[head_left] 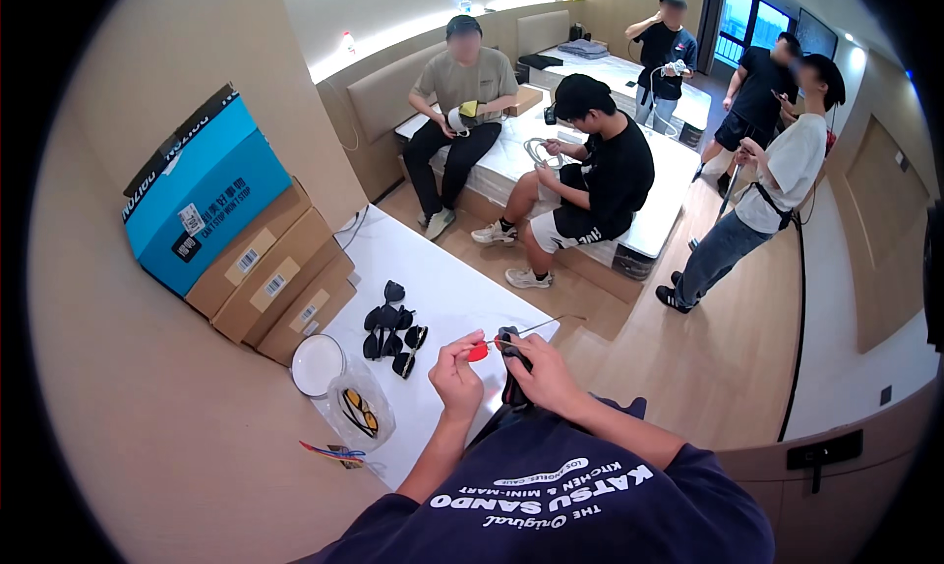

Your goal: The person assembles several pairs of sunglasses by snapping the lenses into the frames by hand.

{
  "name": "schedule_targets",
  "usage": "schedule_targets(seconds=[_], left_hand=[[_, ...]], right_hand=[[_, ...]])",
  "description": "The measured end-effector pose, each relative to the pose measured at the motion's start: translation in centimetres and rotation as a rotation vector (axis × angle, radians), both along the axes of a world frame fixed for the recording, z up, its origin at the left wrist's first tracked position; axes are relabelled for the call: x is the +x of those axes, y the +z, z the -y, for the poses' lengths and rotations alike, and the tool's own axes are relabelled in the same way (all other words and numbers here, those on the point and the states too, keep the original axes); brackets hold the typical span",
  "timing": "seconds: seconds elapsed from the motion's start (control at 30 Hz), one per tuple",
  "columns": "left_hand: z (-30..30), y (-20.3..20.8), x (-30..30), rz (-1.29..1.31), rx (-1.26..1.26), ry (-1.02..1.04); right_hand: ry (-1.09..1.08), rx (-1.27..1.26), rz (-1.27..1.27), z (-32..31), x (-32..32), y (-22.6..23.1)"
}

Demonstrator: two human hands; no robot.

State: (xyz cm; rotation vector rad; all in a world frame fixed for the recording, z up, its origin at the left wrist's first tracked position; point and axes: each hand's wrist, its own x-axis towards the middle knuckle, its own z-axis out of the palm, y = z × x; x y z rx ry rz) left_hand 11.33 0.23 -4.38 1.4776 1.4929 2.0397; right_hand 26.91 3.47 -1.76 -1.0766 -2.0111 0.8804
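The small piece (478,352) is red, the sunglasses (383,343) black, the tabletop (447,294) white, the box (226,185) blue, the cartons (280,274) brown.

Over the right side of the tabletop (433,279), the left hand (456,375) covers part of a red piece (479,352); the right hand (547,372) partly hides a black object (508,340), its kind unclear. Below the tabletop, the lower edge cuts off a dark shirt (610,525). Beyond it, faces (465,45) are blurred.

Pale wood floor (733,367) runs past beds (671,176) (a lit ledge (413,29) behind).
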Motion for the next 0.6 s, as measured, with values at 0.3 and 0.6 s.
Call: schedule_targets(seconds=[0.3,0.6], left_hand=[[0.0,0.2,0.0,0.055,-0.025,-0.014],[-0.3,0.1,-0.1,0.175,-0.019,-0.016]], right_hand=[[-0.006,-0.073,0.031,-0.7,0.2,-1.1],[0.027,-0.029,0.147,-0.4,0.3,-0.8]])
